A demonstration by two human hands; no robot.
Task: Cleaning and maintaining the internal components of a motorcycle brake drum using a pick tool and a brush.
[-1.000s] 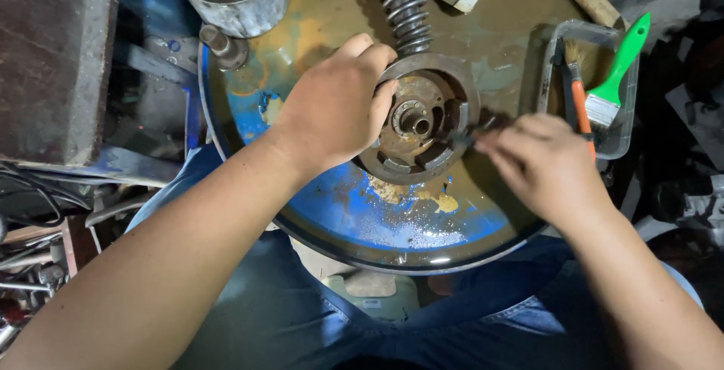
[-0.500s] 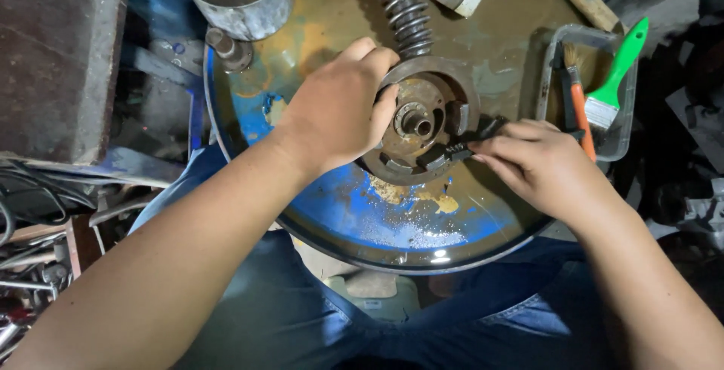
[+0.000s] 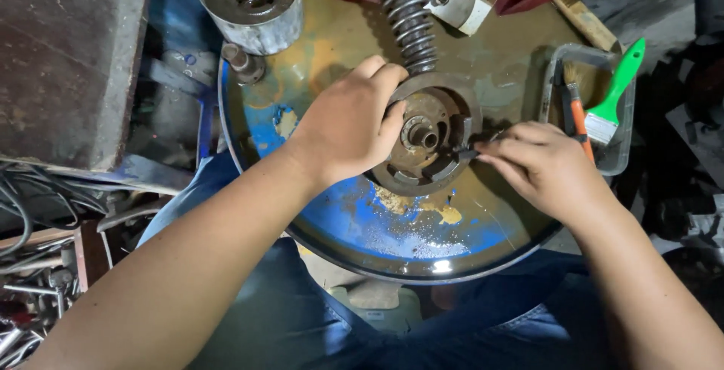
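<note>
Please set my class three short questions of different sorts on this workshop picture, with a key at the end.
1. True or false: the left hand rests on the round metal part.
2. Which lies in the clear tray? A) a brush with a green handle B) a hammer C) a cup
3. Fill in: the coil spring lies ___ the round part in the picture.

Key: 1 true; 2 A; 3 above.
</note>
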